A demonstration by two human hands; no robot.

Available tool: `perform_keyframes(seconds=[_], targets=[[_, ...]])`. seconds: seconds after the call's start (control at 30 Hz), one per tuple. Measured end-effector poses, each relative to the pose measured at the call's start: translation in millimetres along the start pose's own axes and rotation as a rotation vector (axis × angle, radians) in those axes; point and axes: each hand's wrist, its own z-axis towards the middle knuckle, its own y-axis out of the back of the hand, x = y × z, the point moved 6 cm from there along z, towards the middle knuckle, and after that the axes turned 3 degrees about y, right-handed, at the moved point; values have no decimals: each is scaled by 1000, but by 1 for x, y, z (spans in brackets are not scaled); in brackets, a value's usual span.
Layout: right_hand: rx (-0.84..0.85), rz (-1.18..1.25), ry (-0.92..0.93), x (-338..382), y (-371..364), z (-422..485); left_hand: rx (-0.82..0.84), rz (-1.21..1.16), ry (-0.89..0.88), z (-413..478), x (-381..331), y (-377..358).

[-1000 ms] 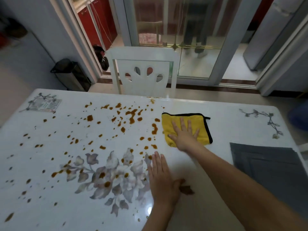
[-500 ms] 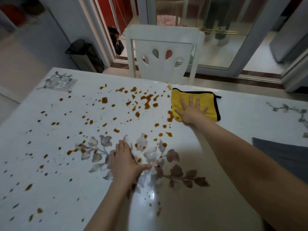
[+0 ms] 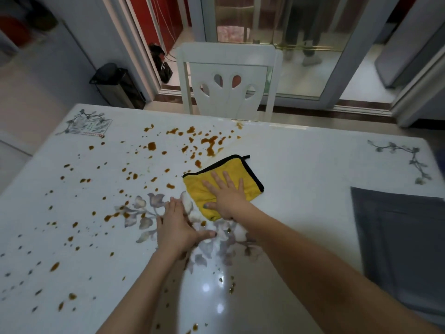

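A white table [image 3: 313,160], seen from its near edge. Brown splashes [image 3: 209,144] dot its left half, thickest toward the far side. Near the middle, the left hand [image 3: 177,229] lies flat on the tabletop, fingers straight. Just right of it, the right hand [image 3: 226,195] presses a yellow cloth [image 3: 231,165], fingers spread flat. The thickest splashes lie just left and far of the cloth, so the wipe likely goes there. A grey mat [image 3: 397,237] lies far right.
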Motion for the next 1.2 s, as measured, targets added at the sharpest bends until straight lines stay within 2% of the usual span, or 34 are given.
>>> perform_keyframes(seconds=[0.13, 0.23, 0.37, 0.57, 0.67, 0.83, 0.9, 0.97, 1.1, 1.2], targets=[[14, -11, -34, 5, 3, -6, -23, 83, -73, -23, 26, 27], [12, -4, -20, 15, -6, -20, -131, -15, -189, -46, 48, 43], [-27, 15, 4, 38, -40, -57, -184, -86, -221, -64, 68, 42], [-58, 33, -36, 91, -95, -119, 3, 21, -413, -82, 41, 3], [-1, 55, -28, 106, -102, -143, 110, 12, -408, -98, 31, -18], [-190, 290, -125, 54, -65, -156, 147, 142, -359, -109, 36, -37], [-163, 296, -114, 35, -68, -162, 156, 234, -368, -112, 40, -43], [-109, 258, -87, 26, -78, -166, 172, 252, -388, -112, 44, -49], [-164, -26, -66, 23, -76, -149, 189, 186, -396, -92, 41, -49], [-168, -101, -121, 20, -63, -122, 197, 203, -370, -64, 28, -45]])
